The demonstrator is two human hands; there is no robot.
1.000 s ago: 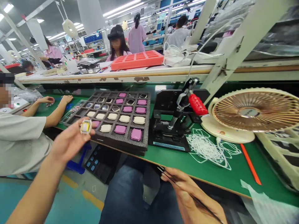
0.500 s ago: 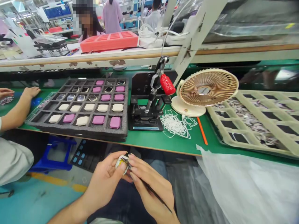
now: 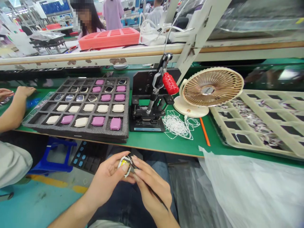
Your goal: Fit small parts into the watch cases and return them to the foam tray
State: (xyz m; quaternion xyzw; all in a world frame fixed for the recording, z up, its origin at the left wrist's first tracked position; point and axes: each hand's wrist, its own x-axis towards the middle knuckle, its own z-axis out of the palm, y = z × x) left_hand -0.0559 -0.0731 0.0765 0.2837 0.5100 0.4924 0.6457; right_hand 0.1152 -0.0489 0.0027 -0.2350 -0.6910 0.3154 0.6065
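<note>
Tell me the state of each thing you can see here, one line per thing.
Left hand: gripping the white-framed yellow part
Right hand: holding tweezers
Gray foam tray: most visible cells filled
Hand press: red-handled lever raised
Desk fan: upright
White cords: loosely tangled

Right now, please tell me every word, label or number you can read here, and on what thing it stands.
No text here can be read clearly.
Fan hub: a small mark, too small to read.
Blue strip on the press base: too blurred to read.
Far screen: too small to read.
Small part in the left hand: no readable text.
</note>
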